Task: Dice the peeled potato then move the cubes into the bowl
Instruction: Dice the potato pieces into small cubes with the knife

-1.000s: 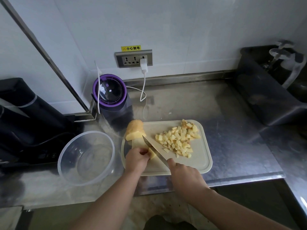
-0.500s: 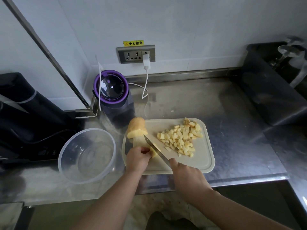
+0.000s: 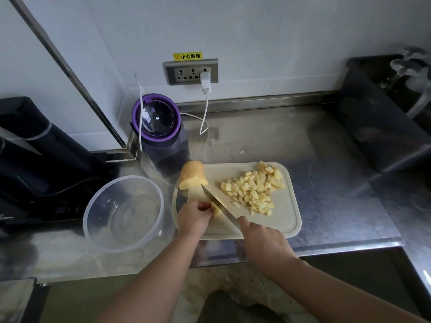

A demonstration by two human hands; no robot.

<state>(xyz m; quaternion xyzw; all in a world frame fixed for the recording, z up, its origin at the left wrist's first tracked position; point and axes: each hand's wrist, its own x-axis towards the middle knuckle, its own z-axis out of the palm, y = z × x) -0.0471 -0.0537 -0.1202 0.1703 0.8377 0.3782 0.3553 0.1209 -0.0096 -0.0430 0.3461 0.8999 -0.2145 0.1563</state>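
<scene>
Head view: barely shifted since a second ago, knife (image 3: 217,202) still slanted across potato slab (image 3: 198,194) at cutting board (image 3: 284,220) left end. Left hand (image 3: 193,217) curled on slab; right hand (image 3: 263,241) clenched round handle. Cubes (image 3: 254,190) heaped mid-board, bowl (image 3: 93,220) left of board without cubes: dicing unfinished. Steel counter (image 3: 326,171) beneath; socket (image 3: 191,72) on white wall beyond.

Your board (image 3: 279,220) sat on the counter (image 3: 326,194) in front of you, with the bowl (image 3: 105,238) just left of it. On the board, the cubes (image 3: 254,190) lay to the right and the potato (image 3: 192,176) at the far left corner, with a slab (image 3: 198,195) of it nearer you under your left hand (image 3: 193,217). Your right hand (image 3: 263,241) held the knife (image 3: 217,202) across that slab. Behind the board stood the blender (image 3: 156,120), below the wall socket (image 3: 191,72). A bin (image 3: 377,136) sat far right.
</scene>
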